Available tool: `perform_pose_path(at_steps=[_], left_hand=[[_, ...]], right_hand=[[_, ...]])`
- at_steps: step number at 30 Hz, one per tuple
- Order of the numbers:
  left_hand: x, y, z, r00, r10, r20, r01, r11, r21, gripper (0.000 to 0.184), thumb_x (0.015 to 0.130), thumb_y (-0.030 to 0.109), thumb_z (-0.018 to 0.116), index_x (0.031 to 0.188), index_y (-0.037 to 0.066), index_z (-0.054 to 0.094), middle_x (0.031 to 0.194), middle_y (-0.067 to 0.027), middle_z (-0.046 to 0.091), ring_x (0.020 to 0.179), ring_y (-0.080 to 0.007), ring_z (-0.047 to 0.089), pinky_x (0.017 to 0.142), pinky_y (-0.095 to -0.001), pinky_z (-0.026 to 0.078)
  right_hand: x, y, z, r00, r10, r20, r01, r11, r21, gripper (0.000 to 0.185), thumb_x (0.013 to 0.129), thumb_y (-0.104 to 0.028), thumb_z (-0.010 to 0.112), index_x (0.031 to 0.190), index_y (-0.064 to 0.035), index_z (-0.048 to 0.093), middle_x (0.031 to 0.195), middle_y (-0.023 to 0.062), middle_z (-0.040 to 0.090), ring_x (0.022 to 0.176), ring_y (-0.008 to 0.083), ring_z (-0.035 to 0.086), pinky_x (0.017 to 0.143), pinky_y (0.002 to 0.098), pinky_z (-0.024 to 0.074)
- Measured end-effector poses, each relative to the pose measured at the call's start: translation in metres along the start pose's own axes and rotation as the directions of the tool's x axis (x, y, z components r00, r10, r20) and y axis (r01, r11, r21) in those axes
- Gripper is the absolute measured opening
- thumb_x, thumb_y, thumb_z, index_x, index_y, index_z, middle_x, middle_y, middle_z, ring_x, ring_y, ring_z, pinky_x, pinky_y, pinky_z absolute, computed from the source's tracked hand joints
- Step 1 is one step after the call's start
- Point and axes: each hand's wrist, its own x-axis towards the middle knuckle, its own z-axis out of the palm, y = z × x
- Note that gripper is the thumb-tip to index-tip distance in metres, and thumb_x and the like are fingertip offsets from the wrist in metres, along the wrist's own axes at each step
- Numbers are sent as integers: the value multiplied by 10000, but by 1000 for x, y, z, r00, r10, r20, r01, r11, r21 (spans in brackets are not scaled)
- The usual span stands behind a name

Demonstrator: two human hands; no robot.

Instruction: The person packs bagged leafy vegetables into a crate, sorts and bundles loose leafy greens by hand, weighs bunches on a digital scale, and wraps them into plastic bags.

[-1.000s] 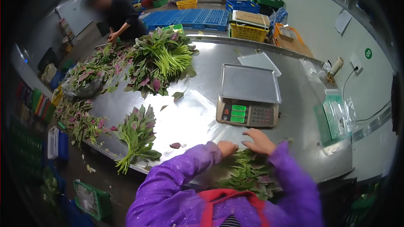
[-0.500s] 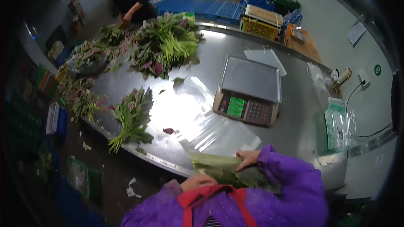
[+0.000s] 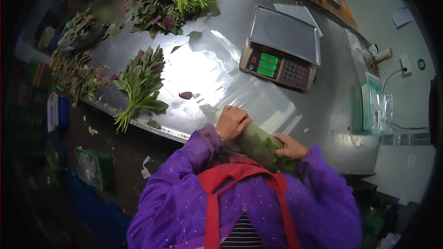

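A clear plastic bag of leafy greens point(image 3: 259, 144) lies slantwise against my front at the table's near edge. My left hand point(image 3: 232, 122) has its fingers curled round the bag's far left end. Farther right, my right hand point(image 3: 290, 147) grips the other end, where green leaves stick out. Flat clear plastic bags point(image 3: 263, 103) lie on the metal just beyond my hands. Past them stands a digital scale point(image 3: 284, 41) with a lit green display and a bare pan. To the left is a loose bunch of green and purple leaves point(image 3: 142, 80).
A large heap of greens point(image 3: 177, 0) covers the far left of the steel table point(image 3: 330, 110). More leaves point(image 3: 80, 74) spill along its left edge. A green plastic basket point(image 3: 370, 106) stands at the right by the wall. One dark red leaf point(image 3: 185, 95) lies mid-table.
My view has tipped downward. My left hand has moved from my chest up to the bag's far end. The bag has turned to a steeper slant, with my right hand still on it.
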Motion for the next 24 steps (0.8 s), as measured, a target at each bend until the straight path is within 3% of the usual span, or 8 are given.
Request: perform_pose_path(at_steps=[5, 7, 9, 10, 11, 14, 20, 24], left_hand=[[-4, -20, 37, 997, -56, -55, 58, 998, 25, 138, 803, 198, 631, 754, 77, 586, 765, -62, 568, 798, -254, 553, 824, -388, 363], [0, -17, 41, 996, -55, -66, 56, 998, 16, 135, 798, 194, 637, 755, 77, 586, 762, -59, 561, 796, -252, 552, 832, -395, 363], [5, -20, 44, 997, -51, -61, 52, 999, 14, 131, 794, 191, 640, 759, 76, 586, 760, -55, 556, 793, -250, 550, 835, -395, 360], [9, -24, 44, 998, -46, -51, 47, 999, 17, 129, 793, 190, 639, 762, 76, 587, 760, -54, 555, 792, -250, 549, 835, -391, 358], [13, -27, 44, 998, -41, -40, 41, 999, 20, 128, 792, 190, 639, 765, 76, 588, 760, -52, 554, 791, -249, 548, 835, -387, 356], [22, -20, 30, 999, 36, 9, -36, 997, 61, 125, 771, 170, 660, 753, 77, 577, 746, -46, 549, 777, -249, 547, 846, -394, 362], [13, 32, 5, 979, 200, 25, -201, 979, 44, 300, 749, 207, 696, 1013, 108, 595, 1039, -55, 588, 996, -239, 547, 948, -426, 324], [-20, -16, 24, 998, -62, 11, 59, 988, 143, 500, 753, 287, 698, 1191, 129, 516, 1244, -53, 488, 1206, -249, 425, 1040, -470, 234]], right_hand=[[1, 27, -5, 914, 249, 320, -383, 268, 884, 361, 923, -247, 520, 1192, -8, 513, 1108, 106, 570, 1039, 167, 532, 929, 307, 401], [23, 59, -1, 921, -372, -114, 384, 821, 422, 450, 879, -308, 591, 1201, -2, 511, 1097, 101, 589, 1014, 163, 555, 875, 294, 435], [46, 52, 2, 913, -408, -13, 403, 894, 194, 511, 849, -333, 641, 1211, 2, 506, 1096, 94, 597, 1004, 156, 563, 850, 287, 452], [66, 28, 7, 986, -95, 140, 39, 933, 357, 525, 840, -328, 657, 1217, 3, 502, 1101, 89, 595, 1005, 151, 560, 850, 286, 452], [77, 12, 10, 922, 192, 337, -336, 828, 448, 539, 832, -323, 672, 1223, 5, 498, 1105, 85, 593, 1007, 146, 556, 851, 286, 452], [74, 4, 12, 927, 200, 316, -352, 753, 556, 579, 795, -291, 720, 1229, 13, 487, 1111, 74, 590, 1013, 137, 545, 867, 287, 446], [-4, 26, 22, 973, 180, 141, -225, 634, 740, 594, 810, -162, 686, 1308, 16, 417, 1173, 83, 571, 1050, 145, 546, 897, 281, 445], [-91, 31, 31, 960, 264, -94, 48, 175, 983, 489, 843, -118, 599, 1287, 15, 444, 1194, 135, 569, 1076, 239, 575, 929, 379, 473]])
